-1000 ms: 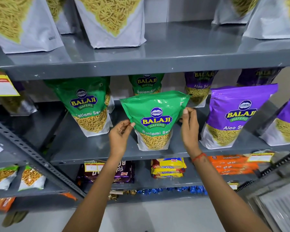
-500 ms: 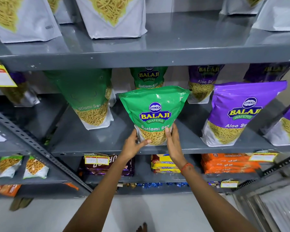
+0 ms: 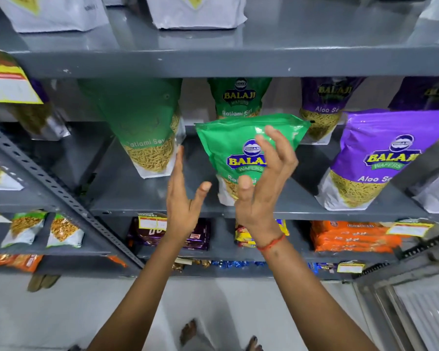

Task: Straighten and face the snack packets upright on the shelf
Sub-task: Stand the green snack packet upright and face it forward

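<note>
A green Balaji Ratlami Sev packet (image 3: 228, 145) stands upright near the front of the grey middle shelf (image 3: 147, 211), its label facing me. My left hand (image 3: 184, 196) hovers open just left of it, fingers spread, touching nothing. My right hand (image 3: 266, 178) is open in front of the packet, covering part of its label and lower half; it holds nothing. Another green packet (image 3: 147, 133) stands to the left, one more green packet (image 3: 238, 97) behind. A purple Aloo Sev packet (image 3: 380, 158) stands to the right.
White packets (image 3: 195, 13) line the top shelf. Further purple packets (image 3: 325, 102) stand at the back right. The lower shelf holds a dark purple pack (image 3: 198, 234), orange packs (image 3: 352, 236) and yellow price tags (image 3: 151, 221). A slotted steel upright (image 3: 48, 181) crosses at left.
Both hands have let go of the green packet's bottom and pulled back, open. The packet stays standing on the shelf. The camera has moved closer.
</note>
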A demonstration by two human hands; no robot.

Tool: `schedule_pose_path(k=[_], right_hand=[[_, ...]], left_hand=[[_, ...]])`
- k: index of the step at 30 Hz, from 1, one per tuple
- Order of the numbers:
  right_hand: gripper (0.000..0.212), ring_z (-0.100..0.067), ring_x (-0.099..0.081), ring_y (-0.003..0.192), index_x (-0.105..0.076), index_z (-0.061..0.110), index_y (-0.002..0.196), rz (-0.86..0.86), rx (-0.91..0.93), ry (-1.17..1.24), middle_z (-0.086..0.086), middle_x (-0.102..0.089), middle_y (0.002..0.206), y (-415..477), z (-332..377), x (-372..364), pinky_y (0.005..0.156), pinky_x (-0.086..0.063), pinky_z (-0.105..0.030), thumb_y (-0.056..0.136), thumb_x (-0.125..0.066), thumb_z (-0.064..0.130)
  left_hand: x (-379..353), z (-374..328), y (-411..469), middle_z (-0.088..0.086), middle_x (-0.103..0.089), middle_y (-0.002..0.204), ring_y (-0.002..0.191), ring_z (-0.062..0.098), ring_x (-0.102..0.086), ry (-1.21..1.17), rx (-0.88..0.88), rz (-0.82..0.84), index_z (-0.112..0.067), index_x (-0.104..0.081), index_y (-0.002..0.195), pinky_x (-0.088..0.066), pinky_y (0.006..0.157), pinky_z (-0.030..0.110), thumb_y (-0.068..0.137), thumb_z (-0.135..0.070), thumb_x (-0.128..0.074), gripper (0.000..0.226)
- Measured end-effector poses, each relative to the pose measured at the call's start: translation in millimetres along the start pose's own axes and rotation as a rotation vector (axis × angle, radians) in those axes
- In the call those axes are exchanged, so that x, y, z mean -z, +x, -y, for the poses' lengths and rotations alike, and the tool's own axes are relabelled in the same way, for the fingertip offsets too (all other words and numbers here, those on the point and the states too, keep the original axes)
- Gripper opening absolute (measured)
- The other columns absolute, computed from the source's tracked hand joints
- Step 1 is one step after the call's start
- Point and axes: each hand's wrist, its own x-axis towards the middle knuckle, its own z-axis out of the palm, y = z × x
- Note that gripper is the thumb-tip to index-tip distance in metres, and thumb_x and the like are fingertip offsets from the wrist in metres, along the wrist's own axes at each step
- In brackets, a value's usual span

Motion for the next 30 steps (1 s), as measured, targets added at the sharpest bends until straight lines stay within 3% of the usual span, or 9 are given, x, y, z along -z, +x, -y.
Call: schedule_pose_path(k=[5,8,13,16,18,20,23,27,30], right_hand=[[0.043,-0.021,-0.038,0.128,-0.045,0.010,0.126,0.138,-0.023,0.033,-0.011,-0.044,0.133,-19.6,19.0,-85.7,0.109,-0.030,-0.037,0.098,-0.029,0.037],[0.042,-0.013,-0.037,0.126,-0.048,0.009,0.125,0.220,-0.183,0.022,-0.015,-0.048,0.131,-43.3,12.4,-144.1,0.110,-0.023,-0.023,0.098,-0.031,0.036],[0.063,-0.023,-0.029,0.134,-0.035,0.005,0.139,0.395,-0.531,-0.117,-0.018,-0.037,0.144,-81.7,-37.5,-205.3,0.114,-0.022,-0.032,0.093,-0.039,0.048],[0.079,-0.027,-0.019,0.144,-0.014,0.005,0.148,0.566,-0.785,-0.100,-0.015,-0.021,0.157,-89.4,-68.6,-222.1,0.116,-0.014,-0.034,0.091,-0.052,0.043],[0.076,-0.018,-0.028,0.140,-0.014,0.014,0.149,0.666,-0.915,0.002,-0.003,-0.032,0.151,-87.7,-77.8,-226.2,0.111,-0.020,-0.031,0.091,-0.049,0.048],[0.061,-0.012,-0.042,0.128,-0.031,0.022,0.142,0.722,-0.905,0.046,0.004,-0.047,0.135,-88.0,-78.1,-224.7,0.107,-0.029,-0.030,0.091,-0.047,0.051],[0.049,-0.010,-0.046,0.121,-0.044,0.026,0.130,0.691,-0.855,0.028,0.002,-0.051,0.129,-101.0,-66.6,-212.9,0.107,-0.037,-0.036,0.089,-0.050,0.052],[0.065,-0.008,-0.045,0.119,-0.038,0.029,0.134,0.720,-0.759,-0.018,0.001,-0.050,0.127,-134.7,-37.6,-183.0,0.097,-0.036,-0.020,0.081,-0.046,0.067],[0.067,-0.012,-0.050,0.116,-0.038,0.027,0.135,0.706,-0.710,-0.079,-0.002,-0.053,0.125,-152.9,-26.1,-171.7,0.095,-0.040,-0.026,0.081,-0.048,0.066]], left_hand=[[44.9,20.6,22.9,0.000,-0.021,0.159,0.145,0.016,-0.024,0.096,-0.011,-0.147,-0.021,-0.011,0.149,-0.025,0.117,0.043,0.092,-0.060,-0.023,0.070],[74.1,56.6,42.5,0.009,-0.022,0.158,0.143,0.019,-0.025,0.133,0.115,-0.171,-0.014,-0.010,0.149,-0.024,0.118,0.040,0.088,-0.066,-0.020,0.081],[111.1,127.0,77.8,0.007,-0.006,0.160,0.147,0.016,-0.009,0.054,0.384,-0.041,-0.010,-0.001,0.149,-0.012,0.118,0.026,0.083,-0.052,-0.053,0.094],[123.9,160.5,97.2,0.007,-0.037,0.151,0.139,0.019,-0.034,-0.125,0.523,0.148,-0.008,-0.025,0.144,-0.032,0.110,0.023,0.080,-0.023,-0.071,0.080],[127.4,174.7,103.8,0.007,-0.061,0.124,0.120,0.027,-0.056,-0.100,0.563,0.256,-0.005,-0.049,0.124,-0.048,0.091,0.021,0.079,-0.019,-0.072,0.053],[129.3,185.0,103.2,0.011,-0.067,0.116,0.107,0.030,-0.062,-0.050,0.574,0.290,-0.006,-0.057,0.113,-0.050,0.083,0.029,0.079,-0.022,-0.073,0.041],[139.4,190.7,92.1,0.014,-0.068,0.115,0.104,0.027,-0.064,-0.042,0.562,0.344,-0.011,-0.058,0.109,-0.050,0.091,0.043,0.078,-0.026,-0.073,0.037],[160.5,188.6,54.8,0.002,-0.066,0.117,0.107,0.013,-0.061,-0.094,0.531,0.439,-0.023,-0.055,0.111,-0.048,0.095,0.030,0.077,-0.029,-0.072,0.038],[171.0,184.9,32.5,-0.017,-0.063,0.115,0.111,-0.001,-0.057,-0.117,0.542,0.468,-0.029,-0.053,0.117,-0.044,0.097,0.019,0.078,-0.033,-0.071,0.044]])
